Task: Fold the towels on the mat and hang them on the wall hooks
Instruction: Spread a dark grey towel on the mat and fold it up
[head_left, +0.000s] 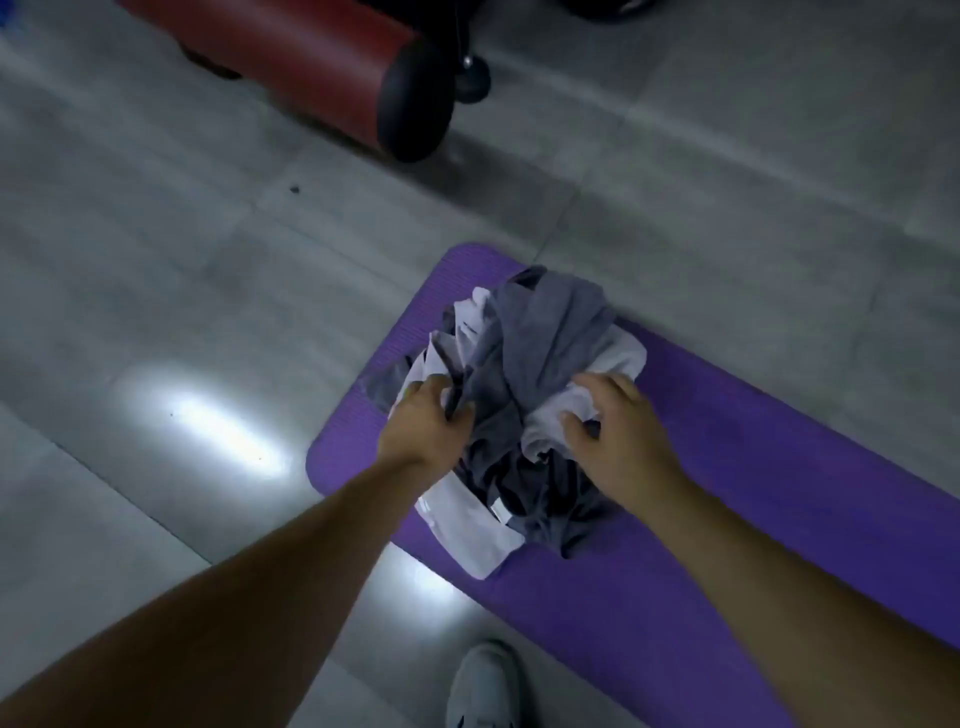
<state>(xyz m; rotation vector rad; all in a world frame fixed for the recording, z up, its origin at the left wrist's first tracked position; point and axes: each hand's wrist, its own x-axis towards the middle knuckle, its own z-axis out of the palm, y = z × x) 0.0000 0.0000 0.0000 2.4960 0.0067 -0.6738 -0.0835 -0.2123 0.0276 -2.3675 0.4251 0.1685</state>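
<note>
I saw a mat (737, 457) on tiled floor (156, 249) — left hand (423, 421) gripped grey towel (545, 332), right hand (618, 441) clutched white towel (545, 423).

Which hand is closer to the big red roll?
Left. The left hand grips the towel pile on the side facing the red padded roll; the right hand holds the pile's other side, farther away.

Left fingers (434, 389) lie partly hidden in the towels (545, 332); the mat (779, 467) runs off the right edge.
</note>
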